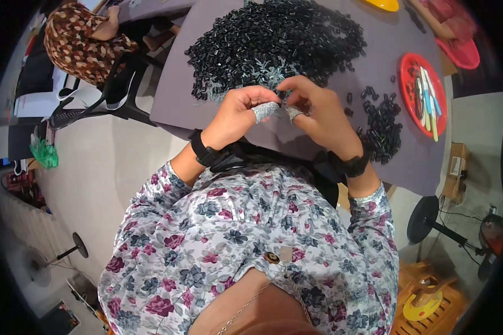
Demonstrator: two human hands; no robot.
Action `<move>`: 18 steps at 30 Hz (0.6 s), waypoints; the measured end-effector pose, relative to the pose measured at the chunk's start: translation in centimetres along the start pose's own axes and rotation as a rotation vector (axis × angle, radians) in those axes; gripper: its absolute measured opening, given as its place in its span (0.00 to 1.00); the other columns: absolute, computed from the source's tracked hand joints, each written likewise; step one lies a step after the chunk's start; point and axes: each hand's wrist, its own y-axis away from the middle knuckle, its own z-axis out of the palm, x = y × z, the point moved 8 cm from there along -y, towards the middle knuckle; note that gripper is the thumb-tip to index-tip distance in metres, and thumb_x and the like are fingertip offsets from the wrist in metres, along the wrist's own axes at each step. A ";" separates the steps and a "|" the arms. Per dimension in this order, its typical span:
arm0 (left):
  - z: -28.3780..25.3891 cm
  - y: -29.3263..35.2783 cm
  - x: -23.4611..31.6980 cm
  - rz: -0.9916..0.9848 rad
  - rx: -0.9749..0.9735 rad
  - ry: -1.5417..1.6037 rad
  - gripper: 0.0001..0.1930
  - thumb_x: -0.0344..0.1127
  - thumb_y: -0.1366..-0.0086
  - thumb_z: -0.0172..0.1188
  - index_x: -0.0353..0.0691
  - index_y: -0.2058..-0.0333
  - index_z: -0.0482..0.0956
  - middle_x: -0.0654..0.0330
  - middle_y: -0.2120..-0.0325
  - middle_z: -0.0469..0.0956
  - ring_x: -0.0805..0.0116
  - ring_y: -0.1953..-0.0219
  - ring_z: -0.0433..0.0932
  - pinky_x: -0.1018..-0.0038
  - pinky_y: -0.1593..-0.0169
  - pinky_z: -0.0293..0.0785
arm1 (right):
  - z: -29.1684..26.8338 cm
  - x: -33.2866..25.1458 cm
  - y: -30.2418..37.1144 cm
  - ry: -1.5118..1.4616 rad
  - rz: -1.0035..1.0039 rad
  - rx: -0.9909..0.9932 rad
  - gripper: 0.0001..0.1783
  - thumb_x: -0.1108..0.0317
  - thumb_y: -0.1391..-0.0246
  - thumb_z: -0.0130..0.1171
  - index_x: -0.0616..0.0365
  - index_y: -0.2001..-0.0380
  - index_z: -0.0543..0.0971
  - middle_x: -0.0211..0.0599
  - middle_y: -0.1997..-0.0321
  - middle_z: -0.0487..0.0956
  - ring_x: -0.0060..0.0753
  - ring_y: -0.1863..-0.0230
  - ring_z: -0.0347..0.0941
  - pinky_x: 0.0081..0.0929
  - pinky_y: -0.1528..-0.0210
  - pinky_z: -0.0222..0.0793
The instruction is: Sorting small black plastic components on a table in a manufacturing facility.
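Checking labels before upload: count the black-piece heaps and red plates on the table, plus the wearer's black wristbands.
Black-piece heaps: 2 (large heap, small heap)
Red plates: 1 (red plate)
Black wristbands: 2 (left wristband, right wristband)
Total: 5

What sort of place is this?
Probably a small workshop or hand-work room. Signs: a grey-covered table heaped with small black pieces, a red plate holding slim-handled tools, and another person seated nearby.
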 end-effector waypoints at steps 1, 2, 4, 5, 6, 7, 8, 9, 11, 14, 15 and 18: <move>0.0 -0.1 -0.1 0.001 -0.004 0.007 0.12 0.21 0.31 0.60 0.33 0.51 0.83 0.66 0.60 0.84 0.82 0.60 0.79 0.83 0.56 0.75 | 0.0 0.0 -0.1 0.003 0.003 -0.002 0.26 0.78 0.54 0.60 0.55 0.48 0.76 0.39 0.69 0.83 0.39 0.70 0.80 0.33 0.65 0.74; 0.0 -0.1 -0.2 0.006 -0.006 -0.008 0.12 0.21 0.31 0.60 0.33 0.51 0.83 0.66 0.60 0.83 0.82 0.60 0.79 0.83 0.55 0.75 | 0.1 0.1 -0.1 0.014 0.003 -0.009 0.27 0.79 0.54 0.59 0.55 0.47 0.76 0.38 0.69 0.82 0.35 0.70 0.80 0.30 0.64 0.74; 0.0 -0.2 -0.2 0.018 -0.010 -0.041 0.11 0.21 0.31 0.60 0.33 0.52 0.83 0.66 0.61 0.83 0.81 0.59 0.79 0.82 0.54 0.75 | 0.2 0.2 -0.2 0.037 0.002 -0.023 0.29 0.81 0.56 0.57 0.56 0.46 0.76 0.36 0.69 0.81 0.27 0.70 0.78 0.25 0.63 0.74; 0.0 -0.1 -0.1 0.026 0.001 -0.072 0.11 0.21 0.32 0.60 0.33 0.52 0.83 0.66 0.60 0.83 0.81 0.59 0.79 0.81 0.53 0.75 | 0.2 0.3 -0.3 0.050 -0.002 -0.017 0.29 0.81 0.56 0.58 0.55 0.46 0.76 0.36 0.69 0.80 0.27 0.70 0.78 0.25 0.63 0.74; 0.0 0.0 0.0 0.035 0.014 -0.101 0.11 0.21 0.32 0.60 0.33 0.52 0.83 0.66 0.60 0.83 0.81 0.59 0.79 0.81 0.52 0.75 | 0.3 0.4 -0.3 0.063 -0.006 -0.013 0.29 0.82 0.56 0.58 0.55 0.46 0.76 0.36 0.69 0.80 0.28 0.70 0.77 0.26 0.64 0.74; -0.1 0.0 0.1 0.044 0.027 -0.131 0.11 0.21 0.32 0.60 0.33 0.52 0.83 0.66 0.60 0.83 0.81 0.58 0.79 0.80 0.52 0.75 | 0.3 0.4 -0.4 0.077 -0.011 -0.008 0.29 0.82 0.56 0.58 0.55 0.46 0.76 0.36 0.69 0.80 0.28 0.71 0.77 0.26 0.64 0.73; -0.2 -0.1 0.4 0.069 0.029 -0.187 0.11 0.21 0.32 0.60 0.33 0.52 0.83 0.66 0.60 0.83 0.80 0.58 0.79 0.80 0.51 0.75 | 0.3 0.2 -0.5 0.099 -0.030 -0.005 0.29 0.82 0.56 0.59 0.55 0.46 0.76 0.36 0.69 0.79 0.28 0.71 0.77 0.26 0.64 0.73; -0.3 -0.3 0.5 0.092 0.032 -0.243 0.11 0.20 0.32 0.59 0.33 0.52 0.83 0.66 0.60 0.83 0.80 0.58 0.79 0.79 0.51 0.75 | 0.3 0.0 -0.5 0.119 -0.047 -0.002 0.29 0.82 0.56 0.59 0.55 0.46 0.76 0.36 0.69 0.79 0.28 0.71 0.76 0.26 0.64 0.73; -0.3 -0.5 0.9 0.122 0.028 -0.299 0.11 0.20 0.32 0.59 0.32 0.52 0.83 0.65 0.59 0.83 0.80 0.57 0.79 0.79 0.50 0.75 | 0.2 -0.3 -0.6 0.124 -0.041 0.002 0.28 0.81 0.55 0.60 0.54 0.47 0.76 0.37 0.69 0.79 0.33 0.70 0.77 0.30 0.64 0.73; 0.0 -0.4 1.2 0.117 0.008 -0.349 0.12 0.19 0.33 0.59 0.32 0.53 0.83 0.64 0.59 0.83 0.79 0.57 0.79 0.78 0.50 0.75 | 0.2 -0.1 -0.6 0.092 -0.006 0.005 0.25 0.78 0.55 0.62 0.53 0.49 0.77 0.41 0.70 0.79 0.44 0.68 0.79 0.37 0.65 0.73; 0.1 -0.5 1.5 0.096 -0.002 -0.397 0.12 0.18 0.33 0.58 0.32 0.53 0.83 0.64 0.59 0.83 0.78 0.56 0.80 0.78 0.50 0.75 | 0.3 0.3 -0.7 0.093 -0.016 0.009 0.26 0.78 0.55 0.62 0.53 0.49 0.77 0.41 0.70 0.79 0.44 0.69 0.79 0.37 0.64 0.73; -0.2 -1.2 1.0 0.071 -0.015 -0.375 0.12 0.17 0.34 0.57 0.31 0.54 0.84 0.64 0.59 0.83 0.77 0.57 0.80 0.78 0.50 0.76 | 0.5 1.4 -1.0 0.049 -0.032 0.020 0.26 0.78 0.56 0.61 0.53 0.49 0.77 0.40 0.71 0.78 0.42 0.69 0.78 0.36 0.64 0.73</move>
